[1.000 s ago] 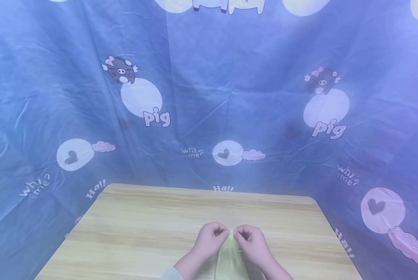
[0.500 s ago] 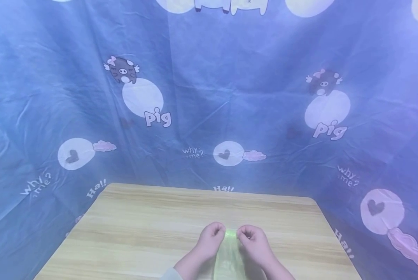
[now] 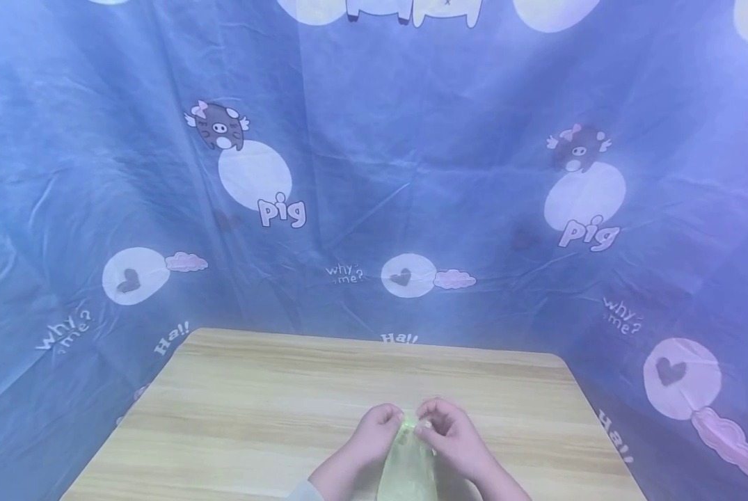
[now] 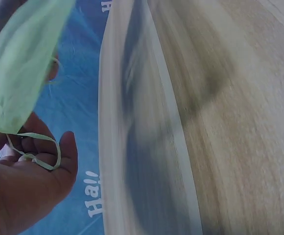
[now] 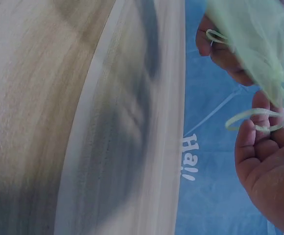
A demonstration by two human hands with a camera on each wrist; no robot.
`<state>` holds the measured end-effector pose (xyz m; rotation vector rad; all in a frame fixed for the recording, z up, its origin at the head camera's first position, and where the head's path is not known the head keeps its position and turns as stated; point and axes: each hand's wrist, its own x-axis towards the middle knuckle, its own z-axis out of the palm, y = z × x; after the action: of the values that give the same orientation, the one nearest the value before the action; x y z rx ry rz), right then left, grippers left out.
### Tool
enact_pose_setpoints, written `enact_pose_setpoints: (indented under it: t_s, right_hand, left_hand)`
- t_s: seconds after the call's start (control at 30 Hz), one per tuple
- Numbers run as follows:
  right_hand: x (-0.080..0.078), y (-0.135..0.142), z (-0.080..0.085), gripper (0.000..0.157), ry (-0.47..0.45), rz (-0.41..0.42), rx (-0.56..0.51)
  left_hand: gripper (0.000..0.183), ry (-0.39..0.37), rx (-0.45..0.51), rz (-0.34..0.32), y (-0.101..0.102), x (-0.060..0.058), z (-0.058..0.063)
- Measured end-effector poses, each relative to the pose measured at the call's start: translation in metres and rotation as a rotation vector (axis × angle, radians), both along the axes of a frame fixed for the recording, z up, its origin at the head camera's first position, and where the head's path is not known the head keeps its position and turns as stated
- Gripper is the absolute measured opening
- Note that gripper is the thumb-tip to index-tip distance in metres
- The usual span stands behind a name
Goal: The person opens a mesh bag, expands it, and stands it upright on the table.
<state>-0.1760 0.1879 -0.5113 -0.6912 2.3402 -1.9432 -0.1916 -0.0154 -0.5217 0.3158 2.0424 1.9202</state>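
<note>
Drawstring bag [image 3: 408, 473], pale green and sheer, is lying at 6 o'clock in the head view, its narrow end pointing away from the wearer and its lower part running out of the frame. At that narrow end, the left hand [image 3: 372, 433] is pinching the edge from 9 o'clock between thumb and forefinger. The right hand [image 3: 460, 440] is meeting it from 3 o'clock, thumb and forefinger standing apart at the tips; whether it is gripping or only touching, I cannot tell. A wooden tabletop [image 3: 255, 396] is stretching beneath, with a blue printed drape [image 3: 361, 174] hanging beyond.

In the left wrist view, the bag is hanging at 10 o'clock, smooth and cloudy, while a thin cord loop [image 4: 59, 152] is crossing the left hand's fingers at 8 o'clock.

In the right wrist view, the bag is showing at 1 o'clock, gauzy and creased, with a second cord loop [image 5: 236, 119] lying over the right hand's fingers at 4 o'clock.

The person seems to be working at the bag's mouth; the next move is probably calling for a firm pinch on both sides.
</note>
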Motion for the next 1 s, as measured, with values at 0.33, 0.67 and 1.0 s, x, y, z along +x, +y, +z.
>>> enact_pose_setpoints:
  t_s: [0.33, 0.67, 1.0]
  right_hand:
    - [-0.003, 0.005, -0.002, 0.016, -0.067, 0.194, -0.013]
    - [-0.007, 0.012, 0.0, 0.015, -0.119, 0.361, -0.035]
    - [-0.016, 0.015, 0.006, 0.017, -0.162, 0.369, 0.028]
  left_hand:
    - [0.024, -0.03, 0.027, -0.013, 0.0, 0.002, 0.004]
    - [0.024, -0.031, 0.066, -0.079, -0.002, 0.0, -0.002]
    - [0.027, 0.222, -0.176, -0.218, -0.002, -0.016, 0.008]
